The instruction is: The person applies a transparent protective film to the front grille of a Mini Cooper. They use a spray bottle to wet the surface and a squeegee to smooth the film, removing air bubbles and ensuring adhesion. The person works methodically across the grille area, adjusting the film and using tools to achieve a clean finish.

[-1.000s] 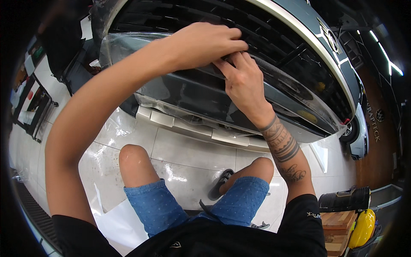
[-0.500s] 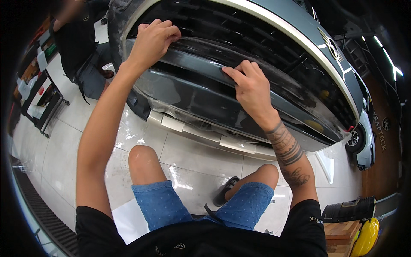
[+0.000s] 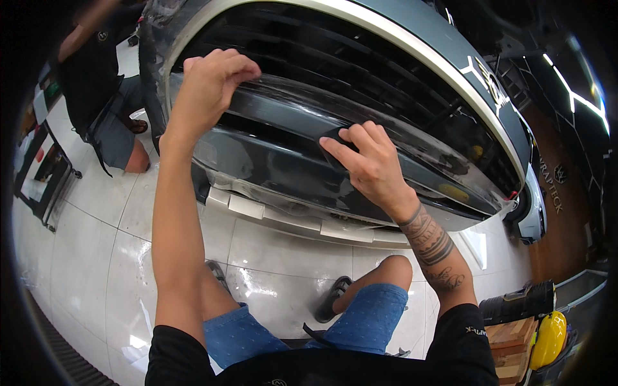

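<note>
The dark grey-blue front bumper [image 3: 244,151] of a car spans the view, below a black grille [image 3: 309,58]. Clear, wrinkled film [image 3: 418,138] lies along the grille's lower edge. At the upper left, my left hand [image 3: 215,87] is closed in a pinch on the edge of this film. My right hand [image 3: 368,161] bends over the middle of the bumper bar, index finger stretched out. Between its fingers is a dark flat squeegee [image 3: 331,149], partly hidden by the hand and resting against the bar.
A person [image 3: 96,83] in dark clothes is close by on the left, near a black cart [image 3: 38,174]. Loose film [image 3: 225,182] hangs along the bumper's lower edge above white trim [image 3: 283,222]. A wooden stand [image 3: 512,341] and a yellow object [image 3: 549,341] are at lower right.
My right hand has shifted down the bumper, and the dark squeegee now shows under its fingers. My left hand keeps its pinch, slightly lower and more to the left in view. My left knee has swung aside.
</note>
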The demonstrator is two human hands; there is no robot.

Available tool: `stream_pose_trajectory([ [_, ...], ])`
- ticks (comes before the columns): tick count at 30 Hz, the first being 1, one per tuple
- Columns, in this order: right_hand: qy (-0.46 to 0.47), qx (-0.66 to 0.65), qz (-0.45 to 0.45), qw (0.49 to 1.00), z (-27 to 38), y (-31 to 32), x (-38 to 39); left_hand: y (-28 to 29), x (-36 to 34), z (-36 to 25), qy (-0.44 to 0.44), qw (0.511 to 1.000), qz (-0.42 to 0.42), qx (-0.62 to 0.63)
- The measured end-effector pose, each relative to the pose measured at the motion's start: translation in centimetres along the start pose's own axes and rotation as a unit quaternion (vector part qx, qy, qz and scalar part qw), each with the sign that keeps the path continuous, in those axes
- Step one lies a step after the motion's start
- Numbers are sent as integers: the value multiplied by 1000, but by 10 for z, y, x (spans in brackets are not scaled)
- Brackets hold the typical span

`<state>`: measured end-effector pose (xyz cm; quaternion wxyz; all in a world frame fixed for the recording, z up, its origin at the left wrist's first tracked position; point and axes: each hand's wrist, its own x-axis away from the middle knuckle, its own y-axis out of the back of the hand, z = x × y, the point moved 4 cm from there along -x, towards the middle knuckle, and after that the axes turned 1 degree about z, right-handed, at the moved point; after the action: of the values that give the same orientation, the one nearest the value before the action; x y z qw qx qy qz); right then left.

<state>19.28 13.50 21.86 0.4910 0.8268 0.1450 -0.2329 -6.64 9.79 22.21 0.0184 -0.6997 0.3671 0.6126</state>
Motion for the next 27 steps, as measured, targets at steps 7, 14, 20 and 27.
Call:
stream_pose_trajectory([
  [7,-9,-11,-24,1000,22,-24,-54,3,4,-1,-55,998,-5,-39],
  [14,-39,2,-32,999,35,-41,-99,-1,8,5,-43,998,-24,-32],
  [20,-86,17,-10,996,31,-44,-122,27,23,-15,-28,985,-164,-48],
  [27,-93,52,119,987,17,-38,-163,6,54,-15,168,981,89,-44],
])
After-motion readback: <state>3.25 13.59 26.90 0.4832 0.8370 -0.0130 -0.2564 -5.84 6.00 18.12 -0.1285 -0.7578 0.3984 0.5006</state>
